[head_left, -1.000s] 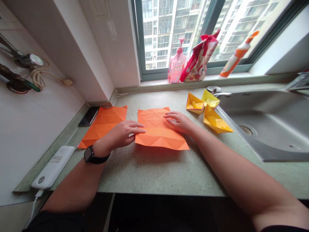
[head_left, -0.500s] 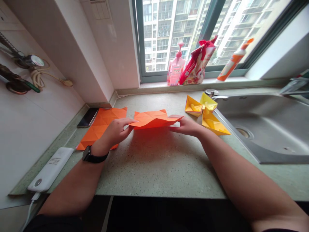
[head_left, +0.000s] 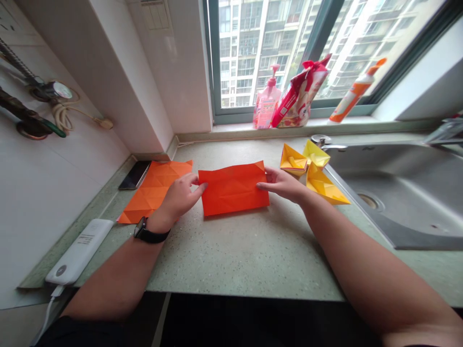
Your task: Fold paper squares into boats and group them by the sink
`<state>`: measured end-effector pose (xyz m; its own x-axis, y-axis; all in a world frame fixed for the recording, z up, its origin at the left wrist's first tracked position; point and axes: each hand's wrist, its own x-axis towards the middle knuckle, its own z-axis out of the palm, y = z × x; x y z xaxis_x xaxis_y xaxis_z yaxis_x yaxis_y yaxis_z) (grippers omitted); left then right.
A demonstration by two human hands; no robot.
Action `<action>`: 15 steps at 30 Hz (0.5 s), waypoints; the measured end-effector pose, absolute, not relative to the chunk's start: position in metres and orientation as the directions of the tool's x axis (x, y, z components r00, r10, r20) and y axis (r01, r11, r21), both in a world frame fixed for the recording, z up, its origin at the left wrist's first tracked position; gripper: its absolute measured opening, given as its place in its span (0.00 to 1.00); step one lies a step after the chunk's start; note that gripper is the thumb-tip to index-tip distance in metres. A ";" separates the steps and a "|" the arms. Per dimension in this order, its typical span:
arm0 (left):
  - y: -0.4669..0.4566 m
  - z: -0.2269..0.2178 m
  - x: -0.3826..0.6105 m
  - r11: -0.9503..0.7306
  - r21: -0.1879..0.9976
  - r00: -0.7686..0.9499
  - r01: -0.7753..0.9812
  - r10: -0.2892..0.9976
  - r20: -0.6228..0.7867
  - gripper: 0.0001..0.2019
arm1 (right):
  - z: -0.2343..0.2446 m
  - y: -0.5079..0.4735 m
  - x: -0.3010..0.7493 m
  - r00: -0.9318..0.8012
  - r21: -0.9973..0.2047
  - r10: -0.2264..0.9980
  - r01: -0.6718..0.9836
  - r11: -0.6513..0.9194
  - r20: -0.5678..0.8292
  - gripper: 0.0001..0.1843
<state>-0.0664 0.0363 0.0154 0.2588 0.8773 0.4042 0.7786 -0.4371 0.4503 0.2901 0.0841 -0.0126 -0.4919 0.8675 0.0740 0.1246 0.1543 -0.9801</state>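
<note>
A speckled green stone countertop (head_left: 238, 255) runs beneath a window (head_left: 267, 53), with a stainless steel sink (head_left: 401, 193) beyond the right hand's fingers. Between the two hands, a folded red-orange origami sheet (head_left: 233, 188) lies flat on the counter, a wide rectangle with faint creases.

The left hand (head_left: 179, 197) reaches in from the near left, its loosely extended fingers (head_left: 190, 183) at the sheet's left edge. The right hand (head_left: 282, 185) mirrors it, its fingers (head_left: 264, 180) at the sheet's right edge. Both hands are partly closed around the edges, but whether either actually pinches the paper cannot be told.

Past the left fingers lies a creased orange paper sheet (head_left: 154, 193), nearly touching the folded one. Past the right fingers sit three yellow paper boats (head_left: 307, 168), clustered by the sink. Farther left of the left fingers are a black phone (head_left: 134, 175) and a white power bank (head_left: 79, 250). A black watch (head_left: 146, 233) circles the left wrist.
</note>
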 end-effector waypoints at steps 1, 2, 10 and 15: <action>0.037 0.010 -0.065 -0.420 0.421 0.217 0.804 0.866 0.450 0.11 | -0.017 0.086 0.290 -0.485 -0.974 0.870 0.141 0.175 0.086 0.31; 0.038 0.005 -0.064 -0.419 0.387 0.187 0.822 0.839 0.511 0.13 | -0.023 0.088 0.291 -0.470 -0.965 0.877 0.170 0.198 0.097 0.31; 0.018 -0.021 -0.031 -0.602 0.277 0.459 0.749 0.773 0.438 0.24 | -0.049 0.098 0.297 -0.341 -0.795 0.930 0.521 0.310 0.140 0.46; 0.024 -0.035 -0.023 -0.603 0.264 0.542 0.753 0.796 0.269 0.24 | -0.035 0.086 0.285 -0.247 -0.553 0.872 0.691 0.464 0.423 0.40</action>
